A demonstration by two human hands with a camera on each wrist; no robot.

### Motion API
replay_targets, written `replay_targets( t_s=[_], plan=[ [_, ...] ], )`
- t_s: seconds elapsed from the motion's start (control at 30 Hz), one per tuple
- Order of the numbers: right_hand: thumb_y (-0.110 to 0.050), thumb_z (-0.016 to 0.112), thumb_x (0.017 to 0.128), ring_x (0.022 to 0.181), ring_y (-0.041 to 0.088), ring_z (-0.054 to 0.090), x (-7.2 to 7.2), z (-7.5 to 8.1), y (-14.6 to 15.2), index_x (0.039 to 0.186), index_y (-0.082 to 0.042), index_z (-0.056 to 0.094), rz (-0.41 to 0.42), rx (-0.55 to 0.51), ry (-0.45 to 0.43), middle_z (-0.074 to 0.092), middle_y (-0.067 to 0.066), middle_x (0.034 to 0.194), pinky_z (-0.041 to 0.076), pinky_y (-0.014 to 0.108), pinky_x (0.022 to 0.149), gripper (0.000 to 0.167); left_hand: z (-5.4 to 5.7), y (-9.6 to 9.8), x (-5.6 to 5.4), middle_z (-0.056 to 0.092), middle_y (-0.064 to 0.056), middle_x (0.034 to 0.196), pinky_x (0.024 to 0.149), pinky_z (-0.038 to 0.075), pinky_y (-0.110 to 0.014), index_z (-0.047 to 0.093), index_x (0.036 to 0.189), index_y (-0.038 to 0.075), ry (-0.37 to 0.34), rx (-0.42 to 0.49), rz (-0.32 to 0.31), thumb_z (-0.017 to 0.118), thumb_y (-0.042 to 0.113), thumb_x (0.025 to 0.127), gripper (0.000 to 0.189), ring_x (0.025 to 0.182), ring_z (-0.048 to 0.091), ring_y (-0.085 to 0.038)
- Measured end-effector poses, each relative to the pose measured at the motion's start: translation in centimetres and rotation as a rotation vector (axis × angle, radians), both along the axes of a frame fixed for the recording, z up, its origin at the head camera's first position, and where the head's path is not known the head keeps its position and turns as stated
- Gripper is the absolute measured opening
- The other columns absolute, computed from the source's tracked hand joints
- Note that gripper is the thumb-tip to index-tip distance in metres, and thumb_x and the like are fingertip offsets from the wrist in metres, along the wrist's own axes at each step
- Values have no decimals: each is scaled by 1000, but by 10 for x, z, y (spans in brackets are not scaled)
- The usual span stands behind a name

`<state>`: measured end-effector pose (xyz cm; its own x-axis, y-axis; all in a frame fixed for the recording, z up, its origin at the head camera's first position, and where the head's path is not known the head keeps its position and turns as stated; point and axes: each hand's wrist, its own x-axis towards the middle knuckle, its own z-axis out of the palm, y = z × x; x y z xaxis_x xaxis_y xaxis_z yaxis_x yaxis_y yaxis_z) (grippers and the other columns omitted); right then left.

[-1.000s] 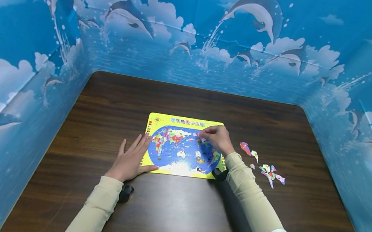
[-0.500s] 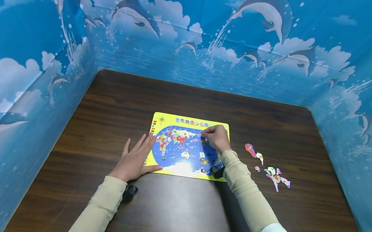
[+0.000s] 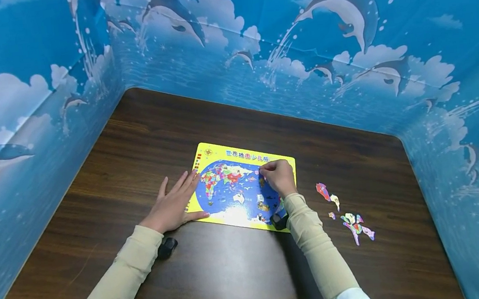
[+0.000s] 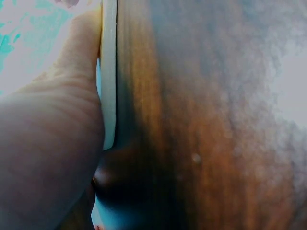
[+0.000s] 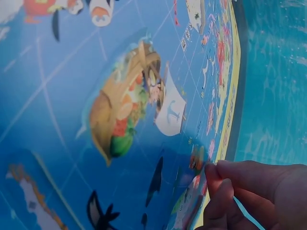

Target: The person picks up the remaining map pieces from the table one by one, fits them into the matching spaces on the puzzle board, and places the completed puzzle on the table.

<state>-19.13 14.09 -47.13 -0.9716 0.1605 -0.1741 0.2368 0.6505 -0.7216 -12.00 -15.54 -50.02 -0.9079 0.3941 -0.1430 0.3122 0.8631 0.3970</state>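
A yellow-bordered world map puzzle board (image 3: 218, 153) lies on the table. My left hand (image 3: 172, 204) rests on its left end, fingers spread and thumb along the near edge. In the left wrist view that hand (image 4: 53, 120) lies against the board's pale edge (image 4: 110, 81). My right hand (image 3: 281, 178) is over the upper right of the map, thumb and forefinger pinching a small puzzle piece, mostly hidden by the fingertips. The right wrist view has the right hand (image 5: 254, 191) with its fingertips right at the board's surface, beyond a printed boat (image 5: 120, 115).
Several loose puzzle pieces lie right of the board, among them a red one (image 3: 323, 192), a cream one (image 3: 335, 202) and a cluster (image 3: 355, 227). The brown wooden table (image 3: 235, 276) meets a blue dolphin-print curtain (image 3: 196, 71) at the back and sides.
The head view has shifted slightly, so everything sits a little further right. Both hands keep their places on the board, the right fingertips still at the upper right of the map.
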Motion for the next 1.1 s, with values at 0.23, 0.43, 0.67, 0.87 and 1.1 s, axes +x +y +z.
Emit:
replay_targets(
  t_s=[0.23, 0.43, 0.67, 0.87, 1.1],
  plan=[
    [-9, 75, 95, 77, 22, 71, 1, 0, 2, 99, -2, 82, 18, 23, 39, 78, 13, 92, 57, 34, 71, 10, -2, 1, -1, 14, -15, 172, 121, -5, -69, 18, 165, 5, -8, 17, -14, 72, 63, 88, 111, 159, 9, -36],
    [-8, 75, 95, 84, 26, 74, 2, 1, 4, 101, -1, 82, 32, 30, 51, 79, 14, 95, 60, 41, 79, 11, -3, 2, -3, 13, -14, 172, 120, -6, -69, 17, 166, 6, -4, 16, -23, 71, 64, 89, 111, 159, 9, -36],
    [-9, 73, 97, 86, 27, 73, 9, 6, 23, 108, -1, 80, 71, -27, 105, 78, 15, 102, 59, 40, 76, 16, -4, 1, -4, 14, -15, 172, 120, -6, -70, 17, 166, 6, -12, 13, -17, 71, 66, 88, 111, 159, 9, -37],
    [-7, 71, 98, 89, 28, 69, 25, 15, 81, 114, 1, 78, -8, -20, 172, 76, 17, 109, 54, 30, 73, 19, -9, 6, -9, 12, -16, 172, 120, -6, -71, 16, 166, 6, -25, 24, -14, 71, 65, 88, 112, 159, 8, -38],
    [-8, 69, 99, 80, 13, 66, 53, 14, 160, 112, 1, 79, -177, 27, 183, 77, 19, 106, 46, 14, 62, 18, -9, 4, -14, 9, -16, 173, 119, -9, -70, 14, 166, 6, -32, 17, -28, 71, 64, 88, 113, 159, 6, -38]
  ],
)
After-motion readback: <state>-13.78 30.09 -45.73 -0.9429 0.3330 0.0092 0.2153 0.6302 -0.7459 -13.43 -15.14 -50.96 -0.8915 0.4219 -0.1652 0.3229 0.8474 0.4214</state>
